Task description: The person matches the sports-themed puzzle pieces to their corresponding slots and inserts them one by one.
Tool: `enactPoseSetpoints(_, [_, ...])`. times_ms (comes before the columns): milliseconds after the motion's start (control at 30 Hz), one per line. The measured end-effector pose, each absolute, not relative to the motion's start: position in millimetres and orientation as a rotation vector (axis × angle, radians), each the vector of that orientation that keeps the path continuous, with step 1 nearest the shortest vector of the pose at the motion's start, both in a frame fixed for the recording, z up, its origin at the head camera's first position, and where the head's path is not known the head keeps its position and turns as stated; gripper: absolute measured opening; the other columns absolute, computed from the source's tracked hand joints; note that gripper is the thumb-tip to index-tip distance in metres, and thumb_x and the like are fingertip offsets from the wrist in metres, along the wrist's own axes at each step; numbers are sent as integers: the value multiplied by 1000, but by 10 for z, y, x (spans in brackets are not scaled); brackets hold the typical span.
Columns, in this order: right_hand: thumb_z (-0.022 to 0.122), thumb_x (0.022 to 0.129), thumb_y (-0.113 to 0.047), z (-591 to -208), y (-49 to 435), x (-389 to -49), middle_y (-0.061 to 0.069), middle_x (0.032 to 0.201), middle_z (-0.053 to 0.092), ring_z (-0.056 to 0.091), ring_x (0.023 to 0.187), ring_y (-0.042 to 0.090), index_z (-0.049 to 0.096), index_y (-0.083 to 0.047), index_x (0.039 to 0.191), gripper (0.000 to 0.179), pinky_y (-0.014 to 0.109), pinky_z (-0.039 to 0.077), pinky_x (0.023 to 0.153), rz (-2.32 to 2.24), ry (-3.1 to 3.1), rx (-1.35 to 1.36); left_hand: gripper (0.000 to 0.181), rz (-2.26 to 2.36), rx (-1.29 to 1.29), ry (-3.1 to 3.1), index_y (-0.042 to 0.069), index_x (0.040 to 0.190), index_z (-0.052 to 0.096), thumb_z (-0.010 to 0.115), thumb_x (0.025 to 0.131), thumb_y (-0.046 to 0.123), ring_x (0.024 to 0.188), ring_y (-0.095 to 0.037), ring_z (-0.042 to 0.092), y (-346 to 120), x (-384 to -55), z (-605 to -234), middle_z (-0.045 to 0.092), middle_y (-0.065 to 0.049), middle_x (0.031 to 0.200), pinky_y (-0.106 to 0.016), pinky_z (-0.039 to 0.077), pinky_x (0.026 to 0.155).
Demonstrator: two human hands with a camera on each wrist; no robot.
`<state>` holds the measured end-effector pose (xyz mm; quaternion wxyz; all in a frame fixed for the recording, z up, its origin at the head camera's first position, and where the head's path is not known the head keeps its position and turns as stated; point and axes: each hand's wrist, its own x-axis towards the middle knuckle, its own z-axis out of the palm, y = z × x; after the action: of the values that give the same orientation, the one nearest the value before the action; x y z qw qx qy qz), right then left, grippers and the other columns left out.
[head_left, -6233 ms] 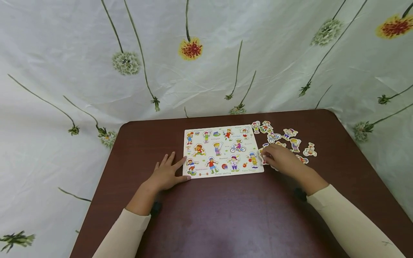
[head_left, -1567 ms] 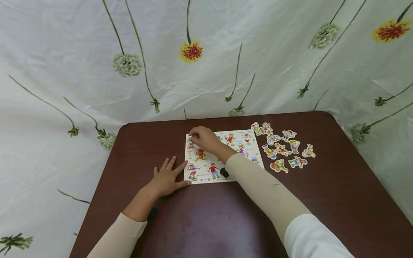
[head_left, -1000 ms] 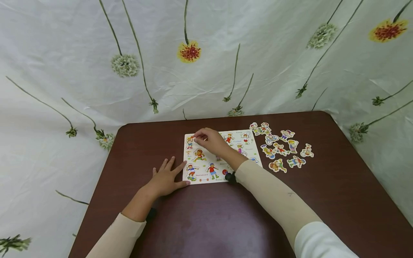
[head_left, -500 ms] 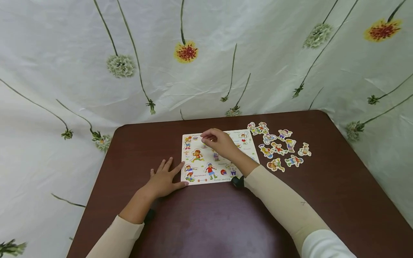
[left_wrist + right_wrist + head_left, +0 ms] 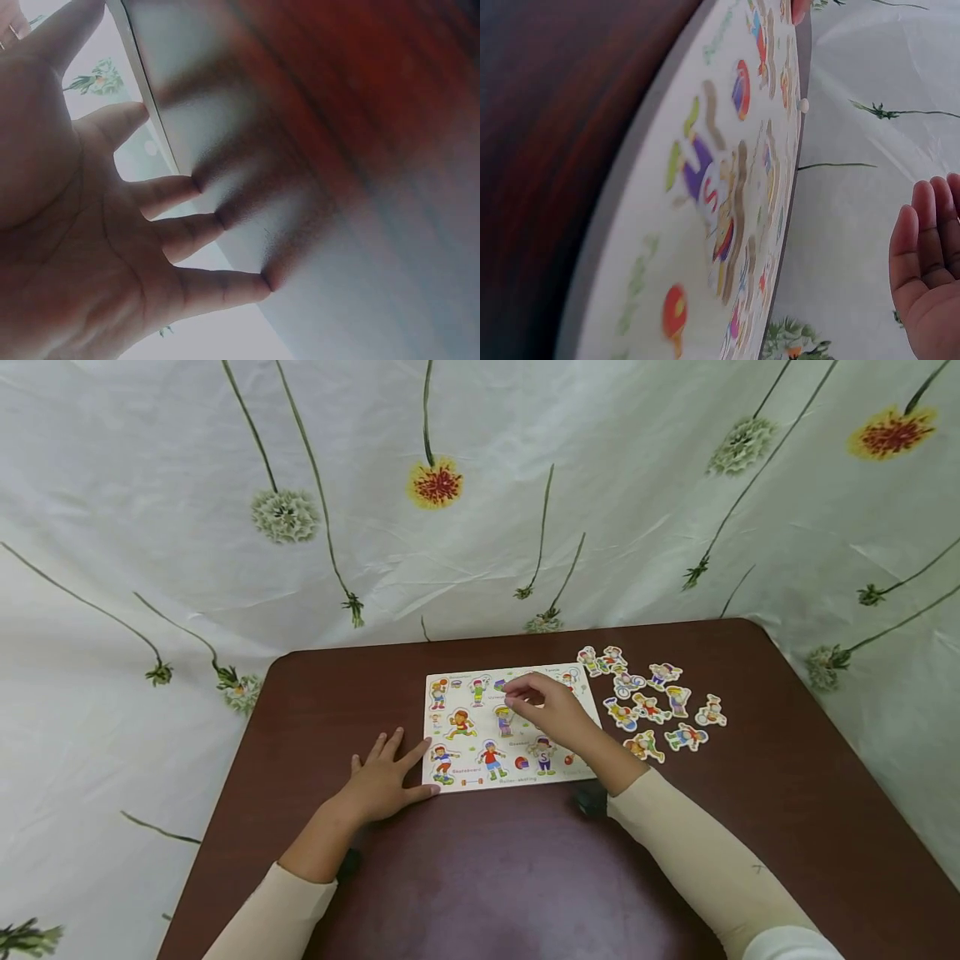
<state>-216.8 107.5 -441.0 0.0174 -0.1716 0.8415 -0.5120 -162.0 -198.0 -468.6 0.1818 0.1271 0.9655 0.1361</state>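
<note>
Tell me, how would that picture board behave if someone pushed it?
The picture board looks stiff, its edges straight. Lying flat, it probably won't tip or roll. It may slide easily, since the table looks smooth and shiny.

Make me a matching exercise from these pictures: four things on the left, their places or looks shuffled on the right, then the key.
Column one:
1. left hand
2. right hand
3. loose pieces
4. backdrop

Column two:
A. pale, with printed flowers
B. lying on the table, to the right of the puzzle board
C. spread out at the board's left edge
D. raised over the board, with no piece visible in its grasp

Pairs: 1-C, 2-D, 3-B, 4-A
</note>
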Motion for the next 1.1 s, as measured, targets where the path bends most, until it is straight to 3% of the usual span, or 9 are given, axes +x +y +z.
enactPoseSetpoints(433, [70, 97, -20, -4420, 1545, -1952, 7, 113, 72, 67, 101, 21, 71, -10, 117, 23, 42, 54, 90, -1581, 2661, -463, 85, 388, 363, 2733, 28, 161, 28, 62, 92, 63, 155, -51, 8, -1972, -1626, -4684, 12, -24, 169, -82, 11, 111])
enactPoseSetpoints(833, [70, 96, -13, -4480, 1916, -1845, 10, 107, 70, 64, 92, 16, 71, -2, 114, 21, 24, 54, 80, -1504, 2761, -438, 85, 383, 351, 2723, 29, 162, 27, 61, 92, 63, 155, -50, 7, -1983, -1623, -4683, 11, -24, 169, -82, 10, 111])
enactPoseSetpoints(1100, [69, 97, -11, -4492, 2222, -1786, 12, 107, 71, 64, 94, 18, 72, -1, 114, 20, 26, 53, 80, -1396, 2861, -408, 85, 393, 352, 2720, 28, 161, 28, 63, 92, 63, 155, -51, 6, -1980, -1618, -4686, 11, -25, 169, -82, 10, 111])
